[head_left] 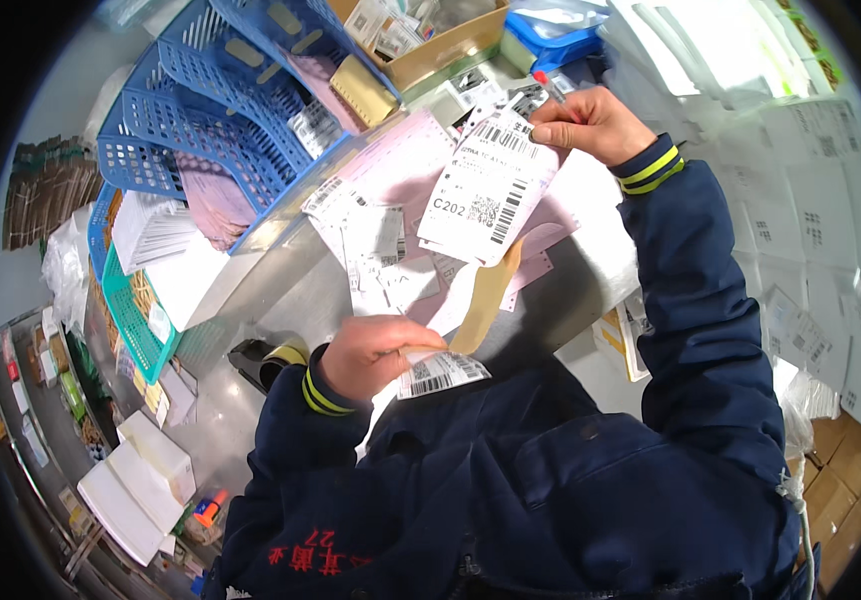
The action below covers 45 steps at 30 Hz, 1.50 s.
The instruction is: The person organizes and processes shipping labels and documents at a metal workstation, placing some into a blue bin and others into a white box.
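My right hand (595, 125) is closed on the top edge of white printed label sheets (475, 205), which carry barcodes and a square code. A red-tipped pen (548, 84) also sticks out of its fingers. Lower down, my left hand (375, 357) pinches a small white barcode label (442, 374) between thumb and fingers. A curved tan paper strip (487, 300) runs from beside that label up to the sheets' lower edge; whether it joins either one I cannot tell. Beneath lie pink and white printed slips (400, 150), overlapping on a metal tabletop (530, 335).
Blue perforated baskets (220, 120) holding papers stand at the far left, with a green basket (140, 310) below. A cardboard box (440, 55) and blue-rimmed container (550, 40) sit at the back. Printed sheets (800, 230) hang or lie at the right.
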Motion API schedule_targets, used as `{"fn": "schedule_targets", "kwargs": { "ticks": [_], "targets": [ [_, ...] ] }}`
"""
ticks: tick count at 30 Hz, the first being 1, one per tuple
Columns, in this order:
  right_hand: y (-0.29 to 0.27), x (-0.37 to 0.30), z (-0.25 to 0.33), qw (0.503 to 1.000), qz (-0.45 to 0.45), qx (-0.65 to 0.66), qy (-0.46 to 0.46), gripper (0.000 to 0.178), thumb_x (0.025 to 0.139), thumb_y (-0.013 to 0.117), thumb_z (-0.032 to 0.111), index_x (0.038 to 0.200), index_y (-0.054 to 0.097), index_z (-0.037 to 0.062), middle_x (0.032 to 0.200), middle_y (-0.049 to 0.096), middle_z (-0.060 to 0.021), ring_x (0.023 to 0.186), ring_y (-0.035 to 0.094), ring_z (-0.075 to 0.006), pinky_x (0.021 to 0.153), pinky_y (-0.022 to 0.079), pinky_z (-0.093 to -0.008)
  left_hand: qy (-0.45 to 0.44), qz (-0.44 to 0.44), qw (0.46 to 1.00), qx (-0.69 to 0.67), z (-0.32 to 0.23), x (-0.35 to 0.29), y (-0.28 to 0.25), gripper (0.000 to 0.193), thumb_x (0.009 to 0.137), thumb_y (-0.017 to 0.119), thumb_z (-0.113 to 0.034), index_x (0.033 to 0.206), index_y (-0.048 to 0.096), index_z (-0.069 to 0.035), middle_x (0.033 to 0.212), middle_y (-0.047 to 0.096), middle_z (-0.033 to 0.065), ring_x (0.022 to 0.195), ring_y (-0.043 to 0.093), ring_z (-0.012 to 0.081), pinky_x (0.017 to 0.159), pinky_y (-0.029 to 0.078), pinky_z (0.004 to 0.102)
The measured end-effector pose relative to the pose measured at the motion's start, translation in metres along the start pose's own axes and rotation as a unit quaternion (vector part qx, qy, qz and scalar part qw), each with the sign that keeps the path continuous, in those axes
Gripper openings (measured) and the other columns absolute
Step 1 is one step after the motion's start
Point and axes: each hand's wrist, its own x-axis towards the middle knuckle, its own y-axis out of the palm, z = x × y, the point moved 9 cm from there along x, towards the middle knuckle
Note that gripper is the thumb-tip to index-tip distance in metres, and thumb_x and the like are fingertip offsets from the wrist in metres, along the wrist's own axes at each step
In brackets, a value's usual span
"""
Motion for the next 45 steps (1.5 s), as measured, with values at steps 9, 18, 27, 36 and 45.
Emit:
{"fn": "schedule_targets", "kwargs": {
  "ticks": [9,18,27,36,45],
  "targets": [
    [-0.005,-0.176,0.034,0.984,-0.177,0.013,0.013,0.021,0.082,0.067,0.012,0.094,0.064,-0.0059,0.077,0.063,-0.0037,0.073,0.056,-0.0093,0.07,0.046,-0.0249,0.121,0.143,0.982,-0.031,-0.052,-0.028,0.077,0.017,0.076,0.058,0.006,0.09,0.066,0.001,0.083,0.067,0.0128,0.075,0.064,0.0256,0.068,0.049,0.0306],
    [0.048,-0.401,0.05,0.933,-0.338,-0.123,0.023,0.016,0.079,0.062,0.009,0.089,0.064,-0.0029,0.082,0.066,-0.009,0.079,0.058,-0.0109,0.076,0.047,-0.028,0.154,0.281,0.947,-0.017,-0.11,-0.056,0.178,0.018,0.079,0.056,0.005,0.094,0.065,0.002,0.088,0.066,0.0126,0.08,0.064,0.0198,0.072,0.049,0.0277],
    [0.135,-0.597,0.064,0.866,-0.5,-0.015,0.023,0.014,0.081,0.062,0.012,0.084,0.064,-0.0007,0.07,0.059,-0.0005,0.069,0.05,-0.0067,0.067,0.043,-0.0248,0.171,0.391,0.904,0.016,-0.19,-0.099,0.272,0.019,0.076,0.054,0.007,0.092,0.064,0.004,0.083,0.066,0.0134,0.075,0.063,0.0188,0.069,0.048,0.0255],
    [0.238,-0.706,0.056,0.718,-0.692,0.047,0.053,0.022,0.084,0.063,0.02,0.096,0.063,0.0021,0.081,0.061,-0.0001,0.076,0.053,-0.0068,0.072,0.044,-0.0248,0.183,0.587,0.787,-0.042,-0.21,-0.07,0.333,0.028,0.07,0.047,0.011,0.094,0.062,0.008,0.086,0.065,0.0106,0.079,0.061,0.0146,0.074,0.047,0.0232],
    [0.424,-0.765,0.099,0.339,-0.934,0.039,0.108,0.02,0.084,0.063,0.016,0.092,0.06,-0.0018,0.077,0.059,-0.0004,0.072,0.05,-0.0063,0.067,0.043,-0.0245,0.24,0.768,0.594,0.004,-0.238,-0.092,0.404,0.015,0.079,0.06,0.0,0.092,0.063,0.006,0.077,0.063,0.0064,0.069,0.056,0.0108,0.063,0.044,0.0232]
  ]
}}
